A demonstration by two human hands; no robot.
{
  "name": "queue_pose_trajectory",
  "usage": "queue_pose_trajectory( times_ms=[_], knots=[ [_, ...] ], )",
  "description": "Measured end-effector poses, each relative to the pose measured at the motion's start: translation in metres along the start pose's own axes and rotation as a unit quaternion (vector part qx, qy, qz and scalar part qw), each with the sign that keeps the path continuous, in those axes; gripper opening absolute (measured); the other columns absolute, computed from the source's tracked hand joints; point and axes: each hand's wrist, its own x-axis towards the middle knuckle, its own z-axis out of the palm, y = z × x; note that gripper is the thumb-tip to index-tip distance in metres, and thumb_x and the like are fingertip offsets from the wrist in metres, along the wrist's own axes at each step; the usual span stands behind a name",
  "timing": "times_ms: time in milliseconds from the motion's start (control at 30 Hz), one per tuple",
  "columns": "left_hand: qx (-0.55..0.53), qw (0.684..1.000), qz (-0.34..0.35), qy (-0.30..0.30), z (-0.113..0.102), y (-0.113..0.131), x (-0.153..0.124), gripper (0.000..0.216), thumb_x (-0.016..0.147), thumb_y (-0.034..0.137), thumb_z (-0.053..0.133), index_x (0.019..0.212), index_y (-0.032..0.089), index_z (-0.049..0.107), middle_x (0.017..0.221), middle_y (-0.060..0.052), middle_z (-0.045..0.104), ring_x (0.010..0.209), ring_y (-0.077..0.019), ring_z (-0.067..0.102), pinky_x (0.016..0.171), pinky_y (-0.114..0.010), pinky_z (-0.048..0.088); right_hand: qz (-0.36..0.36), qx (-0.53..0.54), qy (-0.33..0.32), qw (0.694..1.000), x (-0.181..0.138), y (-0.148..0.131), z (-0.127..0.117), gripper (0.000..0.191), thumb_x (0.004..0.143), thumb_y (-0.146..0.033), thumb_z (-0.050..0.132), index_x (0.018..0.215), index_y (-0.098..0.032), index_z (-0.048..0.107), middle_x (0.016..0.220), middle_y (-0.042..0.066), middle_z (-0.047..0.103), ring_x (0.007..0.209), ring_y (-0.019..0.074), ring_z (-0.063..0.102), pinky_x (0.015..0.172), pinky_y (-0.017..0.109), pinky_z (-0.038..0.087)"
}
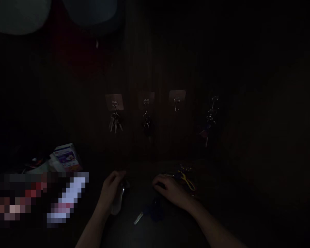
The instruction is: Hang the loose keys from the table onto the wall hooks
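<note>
Black gloom fills most of the view; low in the middle, a person's two bare hands rest at a dark tabletop (124,237). The left hand (112,184) has curled fingers beside a pale, shiny object (117,203), perhaps touching it; whether they grip it, I cannot tell. The right hand (169,188) is bent-fingered too, just beside a yellow looped item (188,181), and any grasp is lost in shadow. Between the forearms lies a dark blue item (157,210) with a metal tip (138,218). Beyond, bunches of keys (115,124) hang from wall hooks (176,100). Poor light looks like the chief risk: small things could be misjudged and knocked away. If sharp, the metal tip might nick a wrist, and the yellow loop could snag the right hand.
</note>
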Motion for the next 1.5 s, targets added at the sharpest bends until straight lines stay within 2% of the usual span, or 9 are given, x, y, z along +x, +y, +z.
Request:
queue_pose_trajectory(
  times_ms=[133, 267, 400, 567, 833, 967, 1233, 1333, 1500],
  knots=[
    [-0.189, 0.98, -0.065, 0.018, -0.004, 0.0, 0.004, 0.025, 0.071, 0.039, 0.061, 0.078, 0.016, 0.066, 0.084, -0.004, 0.07, 0.082, -0.0201, 0.065, 0.071, -0.029, 0.049, -0.004, 0.003, 0.004, 1.0, 0.0, -0.002, 0.0, 0.015, 0.082, -0.016, 0.051, 0.084, -0.022, 0.065, 0.089, 0.002, 0.064, 0.086, 0.0167, 0.06, 0.079, 0.028, 0.042],
    [-0.31, 0.948, -0.059, -0.032, 0.001, 0.004, 0.002, 0.016, 0.071, 0.028, 0.061, 0.082, 0.017, 0.067, 0.1, -0.007, 0.07, 0.099, -0.0237, 0.063, 0.086, -0.035, 0.048, 0.001, 0.005, 0.01, 1.0, 0.0, -0.003, 0.0, 0.015, 0.082, -0.017, 0.052, 0.085, -0.022, 0.065, 0.089, 0.002, 0.065, 0.087, 0.0175, 0.06, 0.079, 0.029, 0.043],
    [-0.262, 0.961, -0.049, -0.08, 0.011, 0.005, -0.007, 0.026, 0.074, 0.026, 0.061, 0.098, 0.016, 0.066, 0.117, -0.01, 0.064, 0.114, -0.0255, 0.055, 0.097, -0.037, 0.042, 0.009, 0.008, 0.03, 0.999, 0.0, -0.007, 0.001, 0.017, 0.082, -0.017, 0.051, 0.09, -0.023, 0.065, 0.092, 0.002, 0.066, 0.09, 0.0182, 0.06, 0.08, 0.03, 0.043],
    [-0.194, 0.97, -0.045, -0.137, 0.022, 0.003, -0.017, 0.035, 0.079, 0.033, 0.058, 0.111, 0.02, 0.063, 0.122, -0.009, 0.061, 0.118, -0.0243, 0.052, 0.101, -0.037, 0.038, 0.015, 0.044, 0.077, 0.996, 0.0, -0.023, 0.004, 0.018, 0.084, -0.019, 0.05, 0.094, -0.023, 0.064, 0.097, 0.002, 0.068, 0.093, 0.0181, 0.061, 0.082, 0.03, 0.044],
    [-0.002, 0.994, 0.042, -0.097, 0.033, 0.012, -0.028, 0.027, 0.075, 0.03, 0.059, 0.1, 0.023, 0.065, 0.112, -0.003, 0.067, 0.111, -0.0228, 0.057, 0.098, -0.035, 0.042, -0.025, 0.115, 0.117, 0.986, -0.003, -0.045, 0.019, 0.018, 0.084, -0.027, 0.053, 0.1, -0.024, 0.062, 0.102, 0.003, 0.067, 0.098, 0.0184, 0.06, 0.084, 0.03, 0.045],
    [0.017, 0.993, 0.071, -0.094, 0.037, 0.011, -0.031, 0.018, 0.073, 0.03, 0.061, 0.089, 0.021, 0.064, 0.099, -0.005, 0.07, 0.098, -0.0225, 0.063, 0.089, -0.033, 0.048, -0.018, 0.134, 0.126, 0.983, -0.002, -0.044, 0.024, 0.015, 0.084, -0.03, 0.054, 0.093, -0.023, 0.063, 0.094, 0.002, 0.068, 0.091, 0.0177, 0.061, 0.079, 0.028, 0.046],
    [0.036, 0.992, 0.091, -0.076, 0.041, 0.008, -0.036, 0.029, 0.074, 0.032, 0.061, 0.101, 0.022, 0.056, 0.104, -0.006, 0.068, 0.101, -0.0226, 0.062, 0.091, -0.034, 0.047, 0.001, 0.15, 0.147, 0.978, -0.002, -0.044, 0.025, 0.017, 0.085, -0.034, 0.051, 0.086, -0.022, 0.063, 0.085, 0.001, 0.068, 0.083, 0.0166, 0.062, 0.073, 0.025, 0.045],
    [0.059, 0.989, 0.084, -0.11, 0.042, 0.003, -0.036, 0.043, 0.076, 0.028, 0.058, 0.117, 0.025, 0.048, 0.118, -0.006, 0.062, 0.111, -0.0225, 0.057, 0.095, -0.036, 0.044, 0.012, 0.155, 0.166, 0.974, -0.002, -0.042, 0.021, 0.019, 0.087, -0.036, 0.047, 0.086, -0.022, 0.061, 0.084, 0.0, 0.067, 0.082, 0.0159, 0.061, 0.074, 0.025, 0.045],
    [0.122, 0.965, 0.092, -0.215, 0.042, -0.008, -0.035, 0.069, 0.069, 0.02, 0.062, 0.133, 0.026, 0.037, 0.136, -0.008, 0.048, 0.124, -0.0258, 0.044, 0.104, -0.042, 0.034, 0.036, 0.161, 0.195, 0.967, -0.004, -0.036, 0.013, 0.024, 0.087, -0.042, 0.046, 0.087, -0.022, 0.059, 0.079, -0.001, 0.064, 0.076, 0.0157, 0.061, 0.069, 0.025, 0.046]
  ],
)
